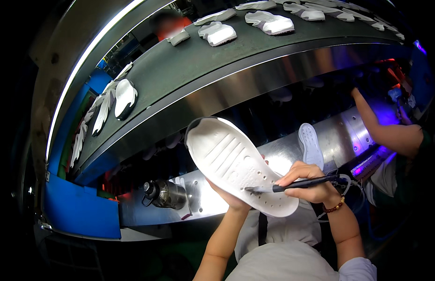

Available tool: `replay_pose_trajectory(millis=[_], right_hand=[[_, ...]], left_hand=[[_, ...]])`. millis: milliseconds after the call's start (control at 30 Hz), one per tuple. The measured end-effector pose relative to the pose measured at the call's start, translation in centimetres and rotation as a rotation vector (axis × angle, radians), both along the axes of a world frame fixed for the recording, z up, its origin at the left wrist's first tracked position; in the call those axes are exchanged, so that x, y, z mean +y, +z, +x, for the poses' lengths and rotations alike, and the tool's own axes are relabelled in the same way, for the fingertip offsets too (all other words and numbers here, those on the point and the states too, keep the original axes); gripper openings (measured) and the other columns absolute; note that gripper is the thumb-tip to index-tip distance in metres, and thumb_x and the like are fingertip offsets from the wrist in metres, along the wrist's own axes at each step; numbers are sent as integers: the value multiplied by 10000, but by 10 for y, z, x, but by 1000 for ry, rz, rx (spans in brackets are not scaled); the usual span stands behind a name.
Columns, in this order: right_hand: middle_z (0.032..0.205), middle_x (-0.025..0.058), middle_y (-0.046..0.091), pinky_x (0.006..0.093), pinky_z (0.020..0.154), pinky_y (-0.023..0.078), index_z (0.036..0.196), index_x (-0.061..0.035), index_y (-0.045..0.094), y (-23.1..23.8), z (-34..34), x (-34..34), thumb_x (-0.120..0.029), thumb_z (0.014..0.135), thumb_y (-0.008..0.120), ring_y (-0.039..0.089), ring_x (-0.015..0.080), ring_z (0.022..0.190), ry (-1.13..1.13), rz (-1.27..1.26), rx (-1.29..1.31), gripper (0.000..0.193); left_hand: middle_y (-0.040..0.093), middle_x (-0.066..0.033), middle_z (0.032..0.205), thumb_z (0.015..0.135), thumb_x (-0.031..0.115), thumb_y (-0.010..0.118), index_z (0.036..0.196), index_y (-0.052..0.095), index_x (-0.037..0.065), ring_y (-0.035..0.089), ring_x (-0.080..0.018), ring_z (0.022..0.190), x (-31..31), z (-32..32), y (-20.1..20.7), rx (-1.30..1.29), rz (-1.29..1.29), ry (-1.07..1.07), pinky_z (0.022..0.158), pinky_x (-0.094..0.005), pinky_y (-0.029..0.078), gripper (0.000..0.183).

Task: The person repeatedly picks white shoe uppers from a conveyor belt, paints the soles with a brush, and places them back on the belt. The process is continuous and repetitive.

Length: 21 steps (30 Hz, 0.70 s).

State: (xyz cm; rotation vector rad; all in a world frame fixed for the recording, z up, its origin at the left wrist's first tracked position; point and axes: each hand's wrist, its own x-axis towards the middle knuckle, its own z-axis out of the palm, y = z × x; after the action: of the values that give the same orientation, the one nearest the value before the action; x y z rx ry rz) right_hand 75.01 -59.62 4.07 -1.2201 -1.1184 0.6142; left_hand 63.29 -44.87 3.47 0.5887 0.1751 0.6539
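Note:
A large white shoe sole (231, 159) is tilted in front of me, its ribbed heel end up and left, its holed forefoot toward my lap. My left hand (231, 196) grips it from underneath, most of the fingers hidden behind it. In my right hand (308, 180) is a brush (280, 188) with a black handle, its tip touching the holed part of the sole. A dark cord or tube seems to run from the handle's rear end. Another white sole (311, 146) lies on the metal bench just beyond my right hand.
Beyond the bench (198, 180), a green conveyor belt (180, 77) carries several white soles and shoe parts (269, 22). A dark bottle (166, 194) stands at the left. At the right, a co-worker's arm (390, 131) reaches under the conveyor beside purple light. Another person is across the belt.

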Motion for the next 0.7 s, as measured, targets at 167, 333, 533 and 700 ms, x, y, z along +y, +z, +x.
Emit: replay_pose_trajectory(millis=[167, 333, 533, 700], right_hand=[[857, 46, 662, 251, 757, 391, 838, -43, 663, 9, 0, -8, -48, 642, 690, 545, 137, 760, 126, 64, -114, 198], [857, 47, 664, 254, 741, 385, 830, -47, 670, 7, -1, -11, -50, 634, 700, 546, 129, 733, 114, 71, -112, 199], [881, 34, 665, 244, 745, 361, 814, -71, 676, -4, -1, -11, -51, 617, 711, 516, 117, 775, 15, 78, 41, 201], [874, 69, 658, 265, 780, 386, 845, -39, 670, -9, 1, -17, -35, 628, 704, 511, 139, 840, 128, 176, 278, 219]], left_hand=[[421, -282, 1196, 767, 708, 209, 1312, 296, 80, 517, -422, 980, 10, 0, 9, -205, 31, -60, 812, -503, 455, 836], [393, -304, 1209, 751, 723, 262, 1343, 248, 114, 470, -448, 1046, 15, -1, 14, -301, 17, -93, 871, -510, 420, 849], [415, -284, 1200, 755, 725, 248, 1336, 256, 103, 476, -424, 1055, 20, 1, 26, -228, 124, -26, 884, -496, 416, 851], [424, -273, 1193, 758, 723, 245, 1335, 246, 84, 499, -387, 1040, 22, 4, 37, -288, 205, -92, 869, -462, 440, 861]])
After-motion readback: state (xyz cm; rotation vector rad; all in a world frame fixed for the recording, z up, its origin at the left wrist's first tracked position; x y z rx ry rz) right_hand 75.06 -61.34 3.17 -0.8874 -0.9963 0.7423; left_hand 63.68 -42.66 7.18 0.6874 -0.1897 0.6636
